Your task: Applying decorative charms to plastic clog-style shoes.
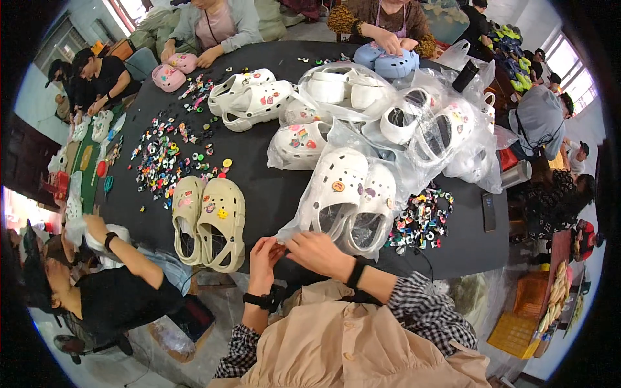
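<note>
A pair of white clogs (337,187) with small charms lies in a clear plastic bag (294,216) at the table's front edge. Just beyond the heel end, my left hand (264,256) pinches the edge of the bag. My right hand (317,251) is closed on the same edge, close beside it; its fingertips are partly hidden. To the left stands a pair of beige clogs (221,216) with charms on their tops. Loose colourful charms (424,216) are heaped to the right of the bagged pair.
More bagged white clogs (453,129) crowd the table's right half, with unbagged white clogs (259,103) behind. Scattered charms (162,158) cover the left. A phone (488,212) lies at the right edge. Two people opposite handle pink clogs (169,76) and blue clogs (391,61).
</note>
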{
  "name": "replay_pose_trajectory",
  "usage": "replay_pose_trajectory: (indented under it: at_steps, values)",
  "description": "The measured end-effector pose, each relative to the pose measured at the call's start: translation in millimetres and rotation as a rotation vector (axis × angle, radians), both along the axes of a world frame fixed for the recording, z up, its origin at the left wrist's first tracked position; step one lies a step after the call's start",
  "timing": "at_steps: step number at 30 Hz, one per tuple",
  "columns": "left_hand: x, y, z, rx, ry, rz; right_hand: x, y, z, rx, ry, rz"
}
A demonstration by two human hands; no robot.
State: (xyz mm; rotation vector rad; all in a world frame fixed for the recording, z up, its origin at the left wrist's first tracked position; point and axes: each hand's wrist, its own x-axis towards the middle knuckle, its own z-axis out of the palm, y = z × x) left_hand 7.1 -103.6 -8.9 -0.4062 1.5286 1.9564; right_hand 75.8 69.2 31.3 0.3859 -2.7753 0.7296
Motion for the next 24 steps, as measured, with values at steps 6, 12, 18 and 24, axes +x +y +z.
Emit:
replay_pose_trajectory:
  at_steps: [6,12,18,24]
  values:
    - [-1.8,-4.0,-7.5,0.164,0.003,-0.038,-28.8,-11.7,-36.2,0.281,0.016,0.01]
    - [-4.2,-0.8,-10.6,0.0,-0.002,-0.086,-24.5,-14.5,-36.9,0.439,0.02,-0.011]
    - [-26.0,0.1,-34.9,-0.132,0.087,-0.154,1.3,-9.9,-39.1,0.599,-0.148,-0.118]
    - [-39.4,1.0,-74.3,-0.161,0.092,-0.039,59.2,14.4,-37.2,0.63,-0.207,-0.188]
